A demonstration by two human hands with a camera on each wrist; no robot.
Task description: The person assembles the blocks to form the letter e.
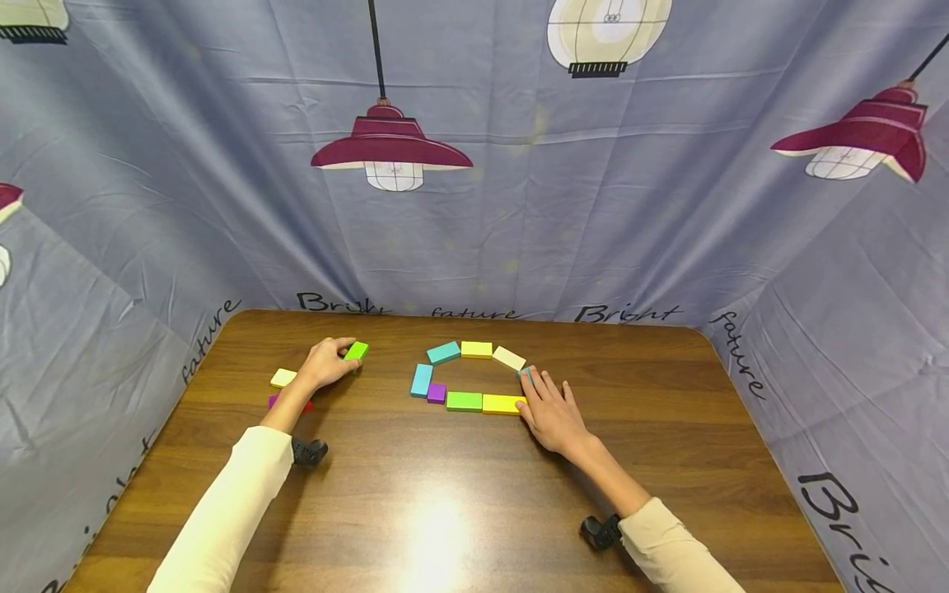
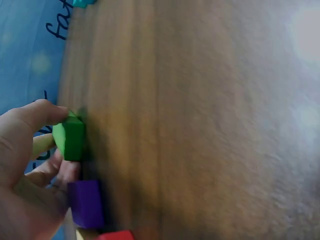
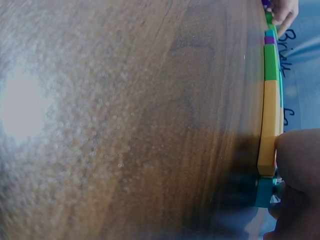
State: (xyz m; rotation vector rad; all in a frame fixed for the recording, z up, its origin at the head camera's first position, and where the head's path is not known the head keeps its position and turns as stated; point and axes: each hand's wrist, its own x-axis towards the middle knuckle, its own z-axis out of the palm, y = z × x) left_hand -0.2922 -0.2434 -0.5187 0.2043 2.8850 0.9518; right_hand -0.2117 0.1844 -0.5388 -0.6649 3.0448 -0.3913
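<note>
I see the left hand [image 1: 329, 361] pinching a bright green rectangular block [image 1: 357, 350], thumb against fingers, near the far edge of the brown wood-grain table [image 1: 630, 354]. Gap of tabletop separates it from the multicoloured block loop [image 1: 465, 401]. Right hand [image 1: 552, 416]: fingers extended, spread, at the loop's right end, thumb touching a yellow rectangular block [image 1: 502, 404]. Broad wood stretch between forearms.

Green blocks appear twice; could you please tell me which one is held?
The left green block, pinched by the left hand; the other green block lies between a purple block and a yellow block.
</note>
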